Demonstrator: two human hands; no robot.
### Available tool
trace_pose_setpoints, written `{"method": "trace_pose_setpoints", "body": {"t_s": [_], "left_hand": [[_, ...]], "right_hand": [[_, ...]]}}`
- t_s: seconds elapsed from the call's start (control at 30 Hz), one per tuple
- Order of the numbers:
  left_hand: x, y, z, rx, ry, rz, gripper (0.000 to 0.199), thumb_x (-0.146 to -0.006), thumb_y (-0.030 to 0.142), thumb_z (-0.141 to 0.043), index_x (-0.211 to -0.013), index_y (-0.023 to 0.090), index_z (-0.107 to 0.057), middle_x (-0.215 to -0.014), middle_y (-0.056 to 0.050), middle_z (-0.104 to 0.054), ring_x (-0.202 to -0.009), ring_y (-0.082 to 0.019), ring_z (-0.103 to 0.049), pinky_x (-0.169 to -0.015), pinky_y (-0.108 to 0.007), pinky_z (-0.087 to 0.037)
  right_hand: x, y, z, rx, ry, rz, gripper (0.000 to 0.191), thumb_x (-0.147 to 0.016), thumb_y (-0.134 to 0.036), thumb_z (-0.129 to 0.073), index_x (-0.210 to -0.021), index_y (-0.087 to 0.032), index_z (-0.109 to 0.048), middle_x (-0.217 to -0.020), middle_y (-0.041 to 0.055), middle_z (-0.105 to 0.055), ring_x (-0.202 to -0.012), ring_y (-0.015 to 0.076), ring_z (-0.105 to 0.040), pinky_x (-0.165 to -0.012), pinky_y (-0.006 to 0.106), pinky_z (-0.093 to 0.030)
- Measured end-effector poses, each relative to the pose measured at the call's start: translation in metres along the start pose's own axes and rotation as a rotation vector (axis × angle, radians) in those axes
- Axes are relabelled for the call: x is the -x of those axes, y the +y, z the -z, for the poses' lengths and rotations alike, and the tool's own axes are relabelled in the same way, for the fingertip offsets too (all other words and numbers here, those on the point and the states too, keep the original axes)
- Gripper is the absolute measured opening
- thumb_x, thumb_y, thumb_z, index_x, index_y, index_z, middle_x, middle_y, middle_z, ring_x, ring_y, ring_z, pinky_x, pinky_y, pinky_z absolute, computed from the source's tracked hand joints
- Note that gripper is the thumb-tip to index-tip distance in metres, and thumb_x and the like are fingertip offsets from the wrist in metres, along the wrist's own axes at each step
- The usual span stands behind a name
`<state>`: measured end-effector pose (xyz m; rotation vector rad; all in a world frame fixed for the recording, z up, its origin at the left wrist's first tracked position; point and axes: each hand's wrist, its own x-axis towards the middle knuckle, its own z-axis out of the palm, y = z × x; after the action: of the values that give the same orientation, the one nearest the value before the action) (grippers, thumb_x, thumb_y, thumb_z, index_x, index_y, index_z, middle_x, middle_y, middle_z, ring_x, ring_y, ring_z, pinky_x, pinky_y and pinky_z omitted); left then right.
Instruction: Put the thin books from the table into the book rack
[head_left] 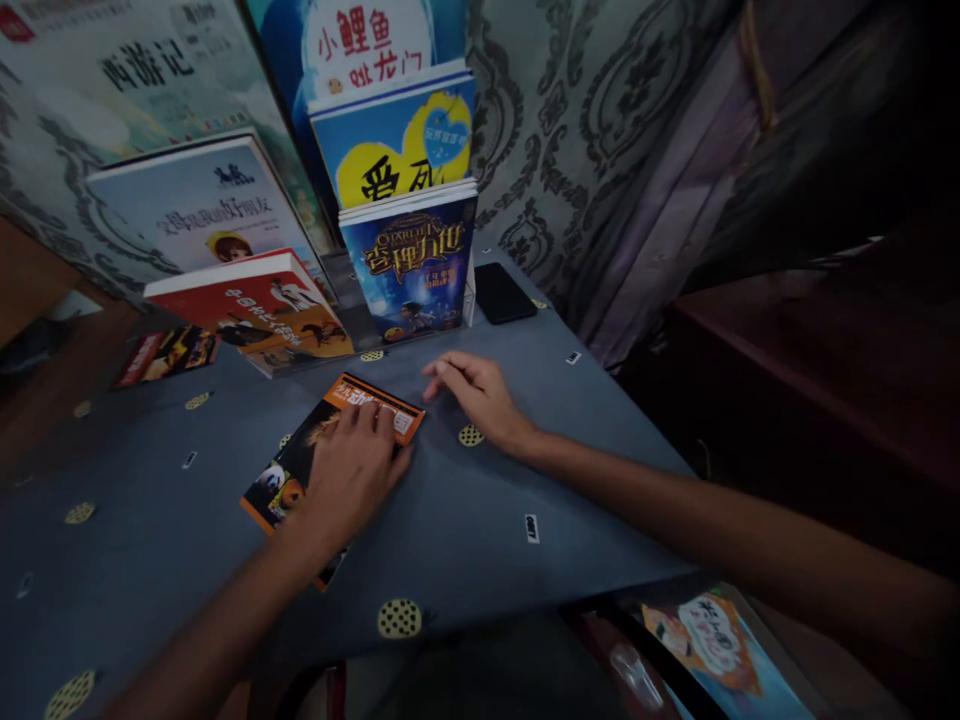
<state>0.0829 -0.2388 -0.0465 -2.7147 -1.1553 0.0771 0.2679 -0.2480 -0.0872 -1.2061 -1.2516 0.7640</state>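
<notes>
A small book with an orange border and animal pictures (271, 482) lies tilted on the blue-grey tablecloth (465, 540). My left hand (354, 462) rests flat on its cover, fingers spread toward its top edge, gripping nothing. To the right of the book, my right hand (480, 395) is just above the cloth, fingers loosely bent and apart, holding nothing. Beyond both hands, a dark blue book (412, 270) and a red and orange book (255, 310) stand upright at the front of a display stand.
More upright books, including a blue and yellow one (397, 140) and a pale blue one (180, 210), stand behind. A black phone-like object (505, 293) lies right of the stand. Another booklet (169, 355) lies left. A picture book (720, 650) is below the table edge.
</notes>
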Motion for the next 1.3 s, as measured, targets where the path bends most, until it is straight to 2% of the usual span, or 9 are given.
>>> {"method": "trace_pose_setpoints", "body": {"t_s": [0.1,0.2,0.37,0.53,0.67,0.97,1.17,1.3], "left_hand": [[-0.003,0.007,0.001,-0.055,0.021,0.01,0.022,-0.095,0.033,-0.053,-0.102,0.015,-0.063,-0.101,-0.013,-0.07,-0.098,-0.029,-0.065,-0.069,-0.034,-0.056],[-0.004,0.011,0.0,-0.095,0.026,0.011,0.021,-0.096,0.029,-0.049,-0.096,0.015,-0.065,-0.098,-0.014,-0.072,-0.093,-0.028,-0.067,-0.063,-0.031,-0.053],[-0.004,0.014,0.001,-0.08,0.003,-0.01,0.026,-0.097,0.024,-0.044,-0.093,0.013,-0.067,-0.095,-0.016,-0.074,-0.088,-0.03,-0.07,-0.063,-0.035,-0.052],[-0.005,0.011,0.001,-0.09,0.018,-0.029,0.028,-0.097,0.022,-0.043,-0.089,0.014,-0.067,-0.089,-0.013,-0.075,-0.083,-0.028,-0.073,-0.058,-0.031,-0.049],[-0.004,0.009,0.002,-0.091,0.039,-0.043,0.028,-0.098,0.022,-0.042,-0.085,0.016,-0.067,-0.081,-0.01,-0.074,-0.075,-0.025,-0.072,-0.054,-0.028,-0.045],[-0.004,0.008,0.004,-0.023,0.021,-0.025,0.031,-0.099,0.023,-0.041,-0.085,0.015,-0.068,-0.083,-0.013,-0.073,-0.076,-0.027,-0.072,-0.055,-0.03,-0.047],[-0.002,0.012,-0.003,-0.047,0.027,-0.04,0.033,-0.099,0.021,-0.039,-0.091,0.012,-0.071,-0.09,-0.017,-0.073,-0.084,-0.03,-0.072,-0.058,-0.033,-0.049],[0.0,0.014,-0.007,-0.06,0.044,-0.057,0.031,-0.098,0.02,-0.041,-0.092,0.011,-0.071,-0.091,-0.017,-0.072,-0.087,-0.03,-0.07,-0.062,-0.034,-0.052]], "right_hand": [[-0.009,0.016,0.001,-0.007,0.029,-0.011,0.025,-0.096,-0.035,-0.048,-0.09,-0.019,-0.066,-0.074,0.0023,-0.074,-0.075,0.0162,-0.069,-0.076,0.029,-0.051],[-0.008,0.02,0.001,-0.006,0.009,-0.024,0.024,-0.097,-0.031,-0.045,-0.091,-0.019,-0.065,-0.077,0.003,-0.077,-0.077,0.0166,-0.07,-0.078,0.029,-0.05],[-0.002,0.013,0.004,0.097,-0.031,-0.023,0.026,-0.098,-0.028,-0.044,-0.091,-0.017,-0.066,-0.08,0.0042,-0.077,-0.079,0.0172,-0.07,-0.076,0.028,-0.049],[0.003,0.007,0.005,0.222,-0.098,-0.009,0.024,-0.1,-0.028,-0.045,-0.092,-0.018,-0.066,-0.083,0.0025,-0.077,-0.082,0.016,-0.07,-0.076,0.027,-0.047],[0.005,0.005,0.005,0.249,-0.134,-0.01,0.026,-0.101,-0.029,-0.044,-0.091,-0.019,-0.065,-0.083,0.0017,-0.076,-0.081,0.0158,-0.07,-0.075,0.026,-0.047],[0.006,0.004,0.007,0.245,-0.124,0.0,0.026,-0.101,-0.029,-0.043,-0.094,-0.019,-0.066,-0.083,0.0024,-0.076,-0.083,0.0171,-0.071,-0.08,0.029,-0.049],[0.013,-0.002,0.007,0.256,-0.06,0.114,0.029,-0.103,-0.032,-0.039,-0.103,-0.02,-0.066,-0.086,0.0023,-0.076,-0.087,0.0173,-0.07,-0.085,0.031,-0.049],[0.015,0.002,0.006,0.484,-0.193,0.241,0.027,-0.102,-0.026,-0.042,-0.097,-0.018,-0.068,-0.087,0.0053,-0.074,-0.086,0.0192,-0.067,-0.086,0.033,-0.046]]}}
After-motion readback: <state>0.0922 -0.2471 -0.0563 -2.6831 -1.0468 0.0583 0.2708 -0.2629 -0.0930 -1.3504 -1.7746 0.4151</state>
